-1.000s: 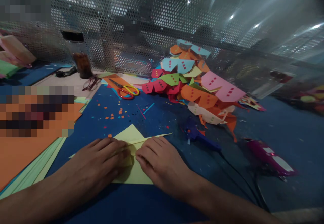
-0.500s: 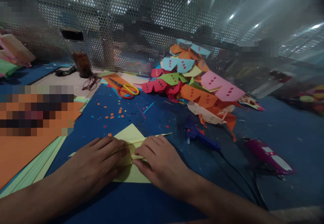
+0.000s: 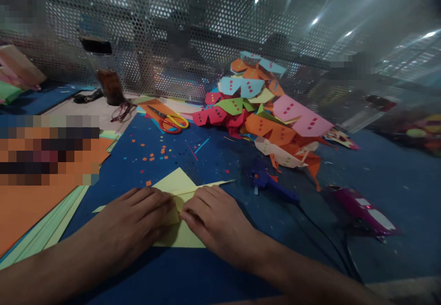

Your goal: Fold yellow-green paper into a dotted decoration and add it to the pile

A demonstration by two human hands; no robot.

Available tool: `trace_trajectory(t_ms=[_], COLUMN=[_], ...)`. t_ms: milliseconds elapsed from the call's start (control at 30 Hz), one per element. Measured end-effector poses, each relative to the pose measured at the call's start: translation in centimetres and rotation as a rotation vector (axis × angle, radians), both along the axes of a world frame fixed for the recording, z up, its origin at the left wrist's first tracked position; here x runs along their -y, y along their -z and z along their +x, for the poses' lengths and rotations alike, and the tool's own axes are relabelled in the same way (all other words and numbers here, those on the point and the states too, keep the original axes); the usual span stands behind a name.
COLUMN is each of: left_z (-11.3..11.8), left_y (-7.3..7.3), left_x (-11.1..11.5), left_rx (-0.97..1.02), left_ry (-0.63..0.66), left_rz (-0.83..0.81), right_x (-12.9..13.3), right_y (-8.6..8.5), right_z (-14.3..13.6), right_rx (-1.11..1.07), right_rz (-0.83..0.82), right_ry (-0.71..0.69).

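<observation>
A pale yellow sheet of paper (image 3: 178,176), partly folded, lies on the blue table in front of me. Over its left half rests my left hand (image 3: 143,211), fingers curled together and pressing on the fold. My right hand (image 3: 210,213) grips the right half, its thumb and index finger pinched at the middle of the fold. Both hands nearly meet at the centre. Thin paper points stick out beyond each hand. Much of the folded part is hidden under my fingers.
Behind stands a pile of folded paper figures (image 3: 268,126). Scissors (image 3: 170,123), a drink bottle (image 3: 108,77) and eyeglasses (image 3: 121,111) lie farther left. A blue glue gun (image 3: 272,185) with its cord and a purple pouch (image 3: 368,211) are at right. Stacked coloured paper (image 3: 51,204) sits at left.
My right fingers have drawn in slightly, with the thumb and index finger closing at the fold's middle. The left hand and the paper stay almost in place.
</observation>
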State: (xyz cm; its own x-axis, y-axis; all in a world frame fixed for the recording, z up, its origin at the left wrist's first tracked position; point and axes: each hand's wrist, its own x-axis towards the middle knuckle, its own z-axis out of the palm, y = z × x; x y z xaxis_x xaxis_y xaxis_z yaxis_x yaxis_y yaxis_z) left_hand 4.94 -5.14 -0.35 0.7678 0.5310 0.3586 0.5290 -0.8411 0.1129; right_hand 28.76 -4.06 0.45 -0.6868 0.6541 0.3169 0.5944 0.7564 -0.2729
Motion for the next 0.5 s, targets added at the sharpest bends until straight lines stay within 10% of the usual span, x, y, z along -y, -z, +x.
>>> trace_trajectory(t_ms=[500], left_z=[-0.35], left_y=[0.25], left_x=[-0.11], left_rx=[-0.007], left_ry=[0.011], left_rz=[-0.040], right_x=[0.20], right_y=[-0.19], right_z=[-0.27], right_rx=[-0.101], right_rz=[-0.112], right_ry=[0.063])
